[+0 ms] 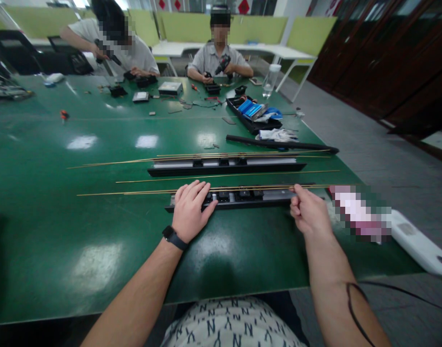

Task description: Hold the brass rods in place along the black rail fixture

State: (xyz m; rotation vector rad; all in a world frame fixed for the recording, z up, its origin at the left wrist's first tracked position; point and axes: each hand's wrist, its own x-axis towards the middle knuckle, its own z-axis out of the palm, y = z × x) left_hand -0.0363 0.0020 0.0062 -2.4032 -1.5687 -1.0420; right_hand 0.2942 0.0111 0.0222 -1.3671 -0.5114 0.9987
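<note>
A long dark rail (239, 204) with black blocks set in its channel lies across the table in front of me. Over its left part rests my left hand (190, 212), fingers stretched out and lying flat on the rail and the rods. Thin brass-coloured rods (250, 188) run along the top of this rail and stick out past both ends. My right hand (310, 209) is closed in a pinch on these rods near the rail's right end; how many it grips is hidden. Just beyond, a single thin rod (152, 180) lies on the tabletop.
A second rail (224, 170) with rods along it lies farther off. Behind it are a black tube (279, 143), gloves (277, 135) and a loaded black tray (242, 118). A white device (419, 243) sits at right. Two people with power drills work across the green table (109, 226).
</note>
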